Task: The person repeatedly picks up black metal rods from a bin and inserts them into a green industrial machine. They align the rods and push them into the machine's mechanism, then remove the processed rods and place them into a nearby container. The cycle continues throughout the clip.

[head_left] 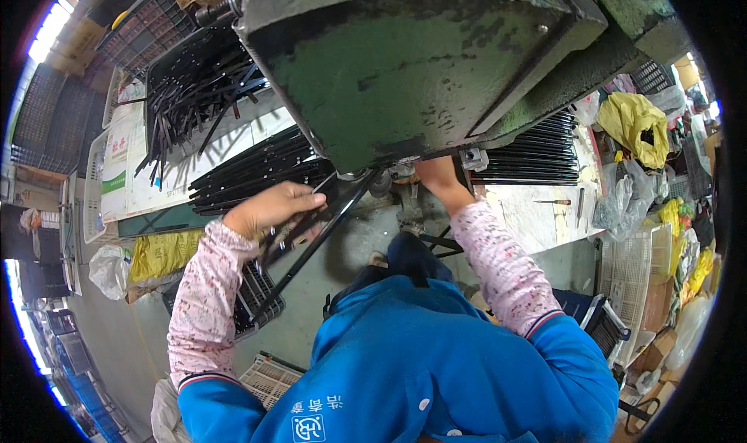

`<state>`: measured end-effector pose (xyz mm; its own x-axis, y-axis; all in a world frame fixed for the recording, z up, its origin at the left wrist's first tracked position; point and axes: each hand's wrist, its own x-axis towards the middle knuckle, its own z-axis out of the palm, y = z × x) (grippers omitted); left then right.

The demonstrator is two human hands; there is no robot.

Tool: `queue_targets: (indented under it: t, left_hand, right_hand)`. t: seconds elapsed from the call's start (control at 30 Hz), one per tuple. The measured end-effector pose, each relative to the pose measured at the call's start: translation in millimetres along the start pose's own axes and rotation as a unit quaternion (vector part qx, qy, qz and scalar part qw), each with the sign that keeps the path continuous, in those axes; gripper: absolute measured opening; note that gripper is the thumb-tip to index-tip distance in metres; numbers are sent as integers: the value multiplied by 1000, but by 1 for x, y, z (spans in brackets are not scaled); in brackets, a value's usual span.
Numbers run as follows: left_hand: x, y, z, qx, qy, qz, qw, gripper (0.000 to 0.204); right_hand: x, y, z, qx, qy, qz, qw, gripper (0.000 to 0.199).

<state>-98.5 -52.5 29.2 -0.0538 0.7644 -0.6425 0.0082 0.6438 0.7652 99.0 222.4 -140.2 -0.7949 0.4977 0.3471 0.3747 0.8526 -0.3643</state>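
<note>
A large, worn green machine (405, 77) looms at the top middle, over the work spot. My left hand (282, 208) is at its lower left edge, its fingers curled round slim black metal bars, partly blurred. One long black bar (307, 255) slants from under the machine down to the left, past this hand. Beneath the machine's lower edge, my right hand (440, 178) reaches in; its fingers are hidden there. A small metal block (474, 160) sits just right of that hand.
Black bars lie in a loose heap (198, 93) and a neater pile (261, 171) on the left. More bars (533, 151) lie in rows on the right table, near a screwdriver (552, 202). A black basket (261, 291) stands below my left arm. Plastic bags (622, 202) crowd the right side.
</note>
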Motion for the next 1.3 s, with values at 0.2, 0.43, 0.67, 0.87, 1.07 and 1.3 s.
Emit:
queue_targets:
  t: [0.2, 0.43, 0.67, 0.87, 1.07, 1.3]
  left_hand:
    - [-40, -17, 67, -287, -85, 24, 954, 40]
    - [-44, 2, 84, -318, 129, 167, 924, 33]
    - [28, 30, 80, -482, 304, 289, 770, 22]
    - [76, 32, 83, -515, 253, 367, 732, 24]
    - [76, 40, 90, -507, 298, 333, 737, 26]
    - [65, 12, 85, -457, 377, 282, 754, 18]
  right_hand:
    - [16, -13, 25, 31, -42, 81, 995, 32]
    - [24, -8, 24, 22, -59, 98, 993, 30]
    - [24, -2, 24, 30, -55, 98, 993, 28]
    - [22, 6, 15, 35, -45, 93, 994, 26]
    - [18, 1, -26, 50, -53, 43, 996, 24]
    - [14, -97, -128, 515, -162, 80, 838, 25]
